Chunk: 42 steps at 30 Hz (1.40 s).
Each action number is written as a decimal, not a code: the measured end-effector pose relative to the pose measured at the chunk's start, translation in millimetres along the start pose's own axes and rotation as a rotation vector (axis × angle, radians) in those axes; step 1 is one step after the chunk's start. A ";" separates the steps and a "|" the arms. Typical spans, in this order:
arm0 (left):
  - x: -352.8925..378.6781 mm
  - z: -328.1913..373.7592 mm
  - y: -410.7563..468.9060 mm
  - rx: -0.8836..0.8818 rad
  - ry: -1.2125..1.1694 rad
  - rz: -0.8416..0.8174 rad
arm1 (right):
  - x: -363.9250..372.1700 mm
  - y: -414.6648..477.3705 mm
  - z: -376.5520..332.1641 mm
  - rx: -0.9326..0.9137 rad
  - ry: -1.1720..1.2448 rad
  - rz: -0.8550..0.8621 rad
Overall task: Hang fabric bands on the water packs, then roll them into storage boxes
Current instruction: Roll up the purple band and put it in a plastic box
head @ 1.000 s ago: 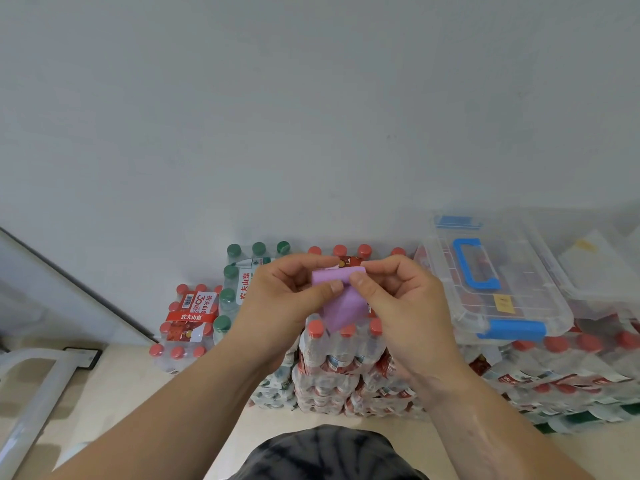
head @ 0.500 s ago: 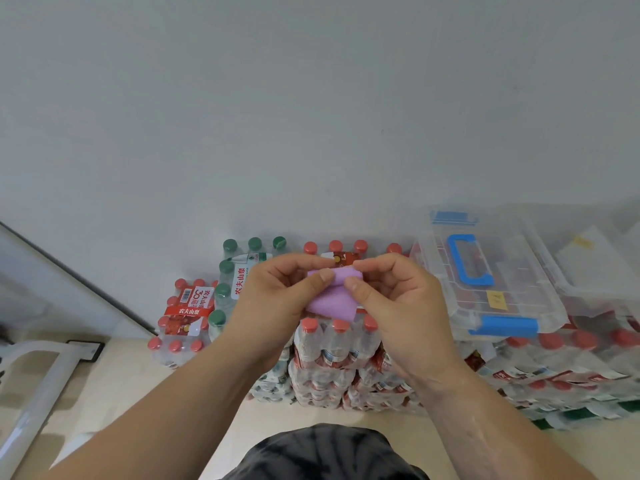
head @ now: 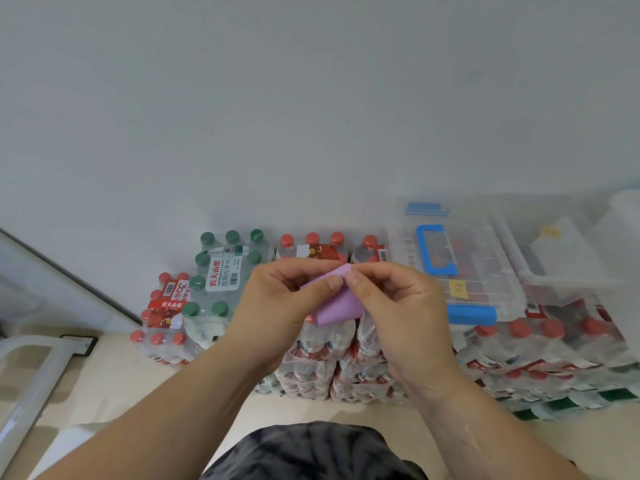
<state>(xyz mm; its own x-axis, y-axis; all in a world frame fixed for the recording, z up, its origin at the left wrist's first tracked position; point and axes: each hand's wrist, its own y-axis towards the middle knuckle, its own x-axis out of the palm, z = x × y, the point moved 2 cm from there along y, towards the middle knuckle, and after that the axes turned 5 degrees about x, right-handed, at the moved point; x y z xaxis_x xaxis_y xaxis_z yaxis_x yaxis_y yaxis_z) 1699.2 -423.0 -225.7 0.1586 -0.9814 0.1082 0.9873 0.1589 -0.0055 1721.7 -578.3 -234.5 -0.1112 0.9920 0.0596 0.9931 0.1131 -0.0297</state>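
A purple fabric band (head: 337, 306) is held in front of me, above stacked water packs. My left hand (head: 277, 306) pinches its upper left edge with thumb and fingers. My right hand (head: 398, 310) pinches the upper right corner, thumb tip touching the left thumb. The band's lower part hangs folded between the palms. Red-capped water packs (head: 325, 355) stand stacked right below the hands. A clear storage box with a blue handle (head: 485, 271) sits on packs to the right.
A green-capped pack (head: 221, 271) and a small red-capped pack (head: 162, 317) stand left against the white wall. More clear boxes (head: 571, 258) sit at the far right. A white frame (head: 31, 368) lies on the beige floor at the left.
Both hands have shifted the band slightly; its top corner now sticks up between the thumbs and the folded part hangs lower. The view has tilted a little.
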 end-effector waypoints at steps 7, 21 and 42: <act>15.5 -2.5 -2.2 -0.020 0.077 -0.029 | -10.6 5.5 -4.2 0.075 -0.006 -0.135; -16.6 12.8 4.2 -0.033 0.303 -0.431 | 5.6 22.5 2.9 0.146 0.029 -0.075; -43.6 21.4 22.3 0.266 0.762 -0.461 | 29.9 16.1 11.9 0.233 -0.049 -0.058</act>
<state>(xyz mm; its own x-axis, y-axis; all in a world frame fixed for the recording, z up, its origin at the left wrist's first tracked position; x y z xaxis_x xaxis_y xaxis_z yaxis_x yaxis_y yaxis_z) 1714.1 -374.3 -209.2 -0.1911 -0.7444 -0.6398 0.9343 -0.3378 0.1139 1733.9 -546.2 -245.1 -0.1747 0.9844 0.0194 0.9506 0.1738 -0.2574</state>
